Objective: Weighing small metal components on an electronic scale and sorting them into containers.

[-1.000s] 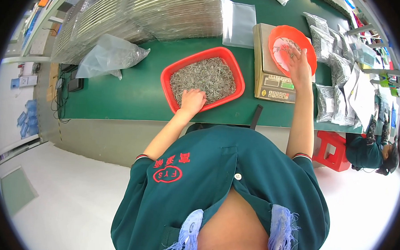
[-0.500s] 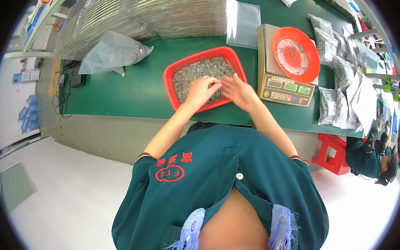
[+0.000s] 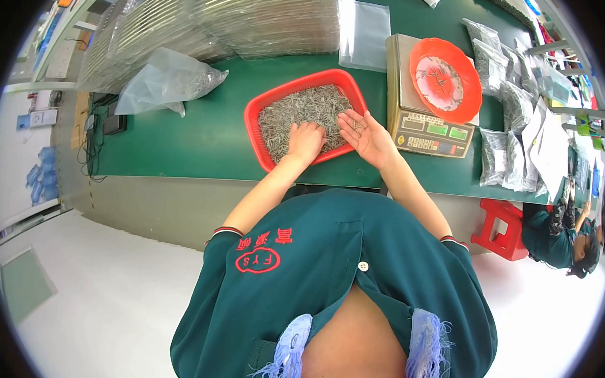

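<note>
A red plastic basket (image 3: 252, 126) holds a heap of thin, short metal pins (image 3: 278, 117). My left hand (image 3: 306, 142) reaches into it, fingers curled down and fingertips among the pins; what they grip is hidden. Over the basket's right rim, my right hand (image 3: 371, 140) is open, palm turned up and fingers stretched out. Small marks show near its fingers, too fine to tell whether pins lie there. To the right, a red dish (image 3: 465, 95) with a few pins in it sits on a weighing scale (image 3: 432, 135) with lit green displays.
A partly filled clear bag (image 3: 162, 81) lies left of the basket. Wrapped stacks of trays (image 3: 263, 18) stand behind, beside flat plastic bags (image 3: 364, 36). Filled bags (image 3: 494, 157) and white paper (image 3: 548, 149) line the right. A co-worker (image 3: 550, 230) is near a red stool (image 3: 502, 228).
My hands, close together over the basket before, are now apart. The left has gone down into the pins; the right has turned its palm further up. The co-worker's arm has shifted.
</note>
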Available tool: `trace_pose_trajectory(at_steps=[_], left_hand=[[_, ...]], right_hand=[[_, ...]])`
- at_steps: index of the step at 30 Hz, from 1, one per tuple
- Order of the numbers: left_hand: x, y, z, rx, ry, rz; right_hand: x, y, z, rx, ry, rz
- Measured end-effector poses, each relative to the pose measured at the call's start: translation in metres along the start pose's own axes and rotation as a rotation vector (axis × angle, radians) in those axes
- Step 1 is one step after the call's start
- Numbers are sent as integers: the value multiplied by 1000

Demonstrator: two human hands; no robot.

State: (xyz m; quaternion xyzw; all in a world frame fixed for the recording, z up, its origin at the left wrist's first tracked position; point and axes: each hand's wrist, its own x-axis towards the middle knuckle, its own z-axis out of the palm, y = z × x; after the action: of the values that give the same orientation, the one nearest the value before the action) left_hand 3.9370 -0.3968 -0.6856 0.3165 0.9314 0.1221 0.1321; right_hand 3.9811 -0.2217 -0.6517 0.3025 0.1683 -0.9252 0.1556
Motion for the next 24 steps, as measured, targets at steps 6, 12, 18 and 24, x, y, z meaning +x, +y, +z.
trace_pose_trajectory(at_steps=[6,12,18,24], left_hand=[[-1,-3,-20,-23,62,-53],[4,24,-42,-174,393,50],[-1,1,-4,54,118,-14],[0,-6,5,75,5,-9]], right_hand=[[0,-2,-1,-1,-5,-19],[5,3,-3,-3,20,-30],[10,3,-8,26,56,-76],[3,-3,-8,14,52,-83]])
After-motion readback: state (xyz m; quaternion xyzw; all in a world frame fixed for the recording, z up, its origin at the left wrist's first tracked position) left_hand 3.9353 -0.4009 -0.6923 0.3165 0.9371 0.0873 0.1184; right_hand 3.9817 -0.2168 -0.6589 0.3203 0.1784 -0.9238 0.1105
